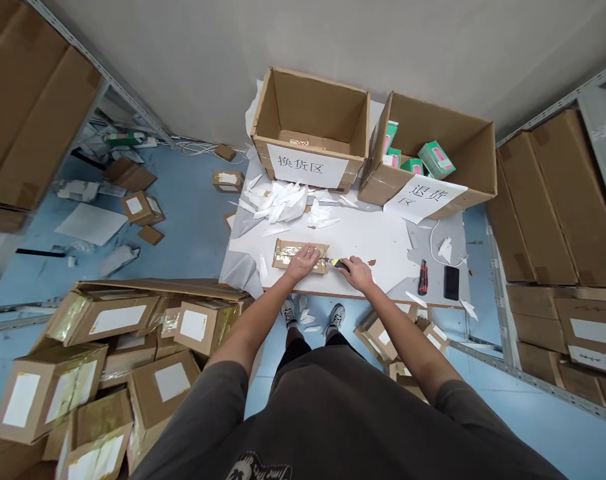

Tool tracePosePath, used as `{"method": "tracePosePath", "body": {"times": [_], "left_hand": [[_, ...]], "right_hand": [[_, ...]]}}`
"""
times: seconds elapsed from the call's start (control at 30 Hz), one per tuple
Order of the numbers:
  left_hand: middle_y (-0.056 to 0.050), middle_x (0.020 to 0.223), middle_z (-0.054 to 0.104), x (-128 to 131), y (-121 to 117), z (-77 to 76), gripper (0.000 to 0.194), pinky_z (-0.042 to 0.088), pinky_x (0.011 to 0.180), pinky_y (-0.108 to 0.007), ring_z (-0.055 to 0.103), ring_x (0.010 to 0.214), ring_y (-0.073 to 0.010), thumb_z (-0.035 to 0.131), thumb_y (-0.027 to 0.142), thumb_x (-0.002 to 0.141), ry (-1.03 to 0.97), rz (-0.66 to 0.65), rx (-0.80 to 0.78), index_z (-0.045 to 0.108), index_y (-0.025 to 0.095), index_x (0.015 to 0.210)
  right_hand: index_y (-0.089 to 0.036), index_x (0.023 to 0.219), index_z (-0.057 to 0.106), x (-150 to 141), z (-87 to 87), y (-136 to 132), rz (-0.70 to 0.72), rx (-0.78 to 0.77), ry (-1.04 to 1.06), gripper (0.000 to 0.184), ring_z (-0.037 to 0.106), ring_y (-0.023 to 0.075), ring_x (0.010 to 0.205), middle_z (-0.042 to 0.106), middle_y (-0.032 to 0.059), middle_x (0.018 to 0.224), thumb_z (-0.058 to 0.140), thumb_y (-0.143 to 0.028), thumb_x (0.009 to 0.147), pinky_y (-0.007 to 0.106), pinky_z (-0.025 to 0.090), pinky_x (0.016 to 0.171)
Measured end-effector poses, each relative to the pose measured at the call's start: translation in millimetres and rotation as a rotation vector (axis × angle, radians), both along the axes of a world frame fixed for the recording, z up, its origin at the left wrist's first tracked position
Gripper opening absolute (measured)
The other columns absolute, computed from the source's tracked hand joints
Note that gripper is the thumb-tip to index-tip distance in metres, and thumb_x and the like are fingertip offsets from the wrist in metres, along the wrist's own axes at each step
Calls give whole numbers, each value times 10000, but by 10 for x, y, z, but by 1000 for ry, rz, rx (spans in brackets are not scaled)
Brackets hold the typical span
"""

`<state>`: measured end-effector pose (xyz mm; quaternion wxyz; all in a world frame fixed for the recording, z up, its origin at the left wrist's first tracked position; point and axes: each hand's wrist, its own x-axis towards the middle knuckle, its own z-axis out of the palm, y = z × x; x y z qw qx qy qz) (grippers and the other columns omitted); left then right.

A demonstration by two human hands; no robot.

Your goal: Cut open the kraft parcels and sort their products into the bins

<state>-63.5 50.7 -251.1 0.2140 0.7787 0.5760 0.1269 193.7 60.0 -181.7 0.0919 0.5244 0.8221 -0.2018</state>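
From my head camera, my left hand (303, 258) presses flat on a taped parcel (299, 256) lying at the desk's (373, 233) near edge, while my right hand (357, 271) grips a yellow box cutter (335, 263) whose blade touches the parcel's right end.

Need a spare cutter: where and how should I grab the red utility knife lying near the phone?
Grip the red utility knife around its handle's middle, coming from above. It lies flat, lengthwise toward you, with the black phone close on its right, so pinch across its narrow sides.
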Motion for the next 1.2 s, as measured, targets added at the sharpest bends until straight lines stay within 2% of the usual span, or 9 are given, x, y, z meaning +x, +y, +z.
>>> {"method": "tracePosePath", "body": {"times": [0.17,0.47,0.63,0.8,0.9,1.0,1.07,1.1,1.2], "left_hand": [[-159,1550,600,1,-8,-43,347,378,1309,-535,455,1545,-299,533,274,1039,-15,9,30,680,223,1350],[-184,1361,730,5,-5,-175,287,521,1200,-539,600,1421,-334,521,319,1070,-142,69,210,746,197,1201],[-174,1368,728,4,-11,-183,310,510,1212,-544,609,1409,-332,514,340,1076,-198,142,165,745,197,1223],[-181,1388,715,8,-13,-131,337,471,1238,-550,580,1439,-331,495,374,1082,-257,182,99,732,191,1236],[-174,1428,692,15,-25,-64,335,433,1266,-537,536,1483,-316,478,383,1087,-261,158,81,729,194,1203],[-157,1478,661,-21,-26,50,307,401,1282,-516,498,1516,-297,500,401,1080,-239,106,61,727,203,1136],[-148,1491,653,-105,4,154,287,418,1264,-500,486,1525,-294,543,418,1060,-212,50,30,727,202,1108],[-143,1495,651,-171,33,213,285,425,1254,-493,474,1533,-294,557,419,1052,-191,29,16,727,199,1115],[-135,1539,615,-443,148,396,335,394,1258,-495,393,1580,-305,573,402,1033,-91,61,-13,709,186,1249]], "right_hand": [[-272,1421,639,-29,-21,77,40,23,10,427,568,293,1159,661,132,1222,453,-500,1111,339,429,904],[-260,1405,672,-14,-7,149,115,84,10,435,553,304,1107,665,147,1199,438,-485,1116,352,395,842],[-258,1433,660,41,0,196,9,119,-6,450,552,311,1108,670,147,1196,447,-489,1110,359,399,851],[-258,1391,674,106,-7,233,-18,74,34,414,561,313,1137,675,151,1206,499,-478,1087,359,419,895],[-238,1327,671,206,-52,107,-209,38,157,383,597,304,1122,691,138,1183,539,-480,1061,350,447,875],[-236,1242,631,141,-154,-151,-613,-137,416,389,653,245,848,697,55,909,545,-555,1036,311,475,731],[-246,1155,599,-55,-245,-349,-904,-345,627,472,587,193,605,600,-34,687,631,-671,951,268,444,579],[-254,1119,578,-190,-292,-438,-1004,-452,735,524,536,169,520,547,-71,619,702,-706,883,247,411,512],[-259,1019,533,-635,-406,-602,-1168,-578,953,586,469,124,419,501,-108,545,839,-683,754,204,323,399]]}}
